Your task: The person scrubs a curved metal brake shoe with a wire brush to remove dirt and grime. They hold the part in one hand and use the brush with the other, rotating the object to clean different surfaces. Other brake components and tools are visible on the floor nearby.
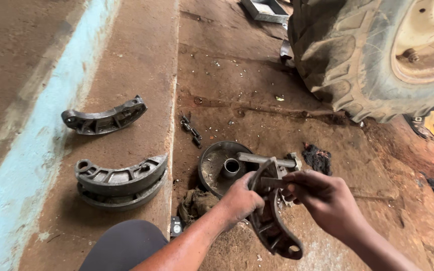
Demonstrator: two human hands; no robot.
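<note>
My left hand (pixel 241 199) grips the upper part of a curved grey brake shoe (pixel 273 226), which stands on edge above the dirt floor. My right hand (pixel 323 196) pinches a small flat metal piece (pixel 276 182) against the top of the same shoe. Just behind the hands lies a round metal backing plate (pixel 217 161) with a short tube in its middle and a metal shaft (pixel 264 159) across it.
Two stacked brake shoes (pixel 120 181) and a single one (pixel 104 117) lie on the concrete ledge at left. A spring (pixel 192 130) lies near the ledge's edge. A large tractor tyre (pixel 357 60) fills the upper right. A dark rag (pixel 318 157) lies beside the plate.
</note>
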